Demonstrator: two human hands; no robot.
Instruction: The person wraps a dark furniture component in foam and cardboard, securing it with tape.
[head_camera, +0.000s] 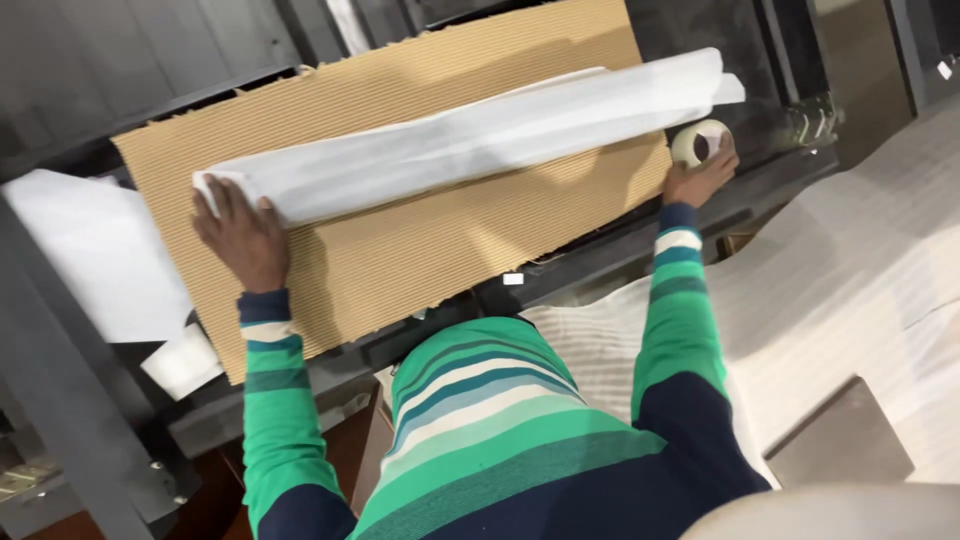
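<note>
A long white foam-wrapped bundle (470, 135) lies lengthwise across a brown corrugated cardboard sheet (420, 240) on a dark metal bench. My left hand (240, 235) presses down on the bundle's left end, fingers spread over the white wrap. My right hand (700, 175) is at the sheet's right edge and grips a roll of clear packing tape (700, 142) just below the bundle's right end. Both arms wear green, white and navy striped sleeves.
The dark metal bench edge (600, 265) runs below the cardboard. White sheets (95, 260) lie at the left, with a small white roll (180, 362) below them. A stack of pale foam sheeting (850, 270) fills the right side. Dark frame members stand behind.
</note>
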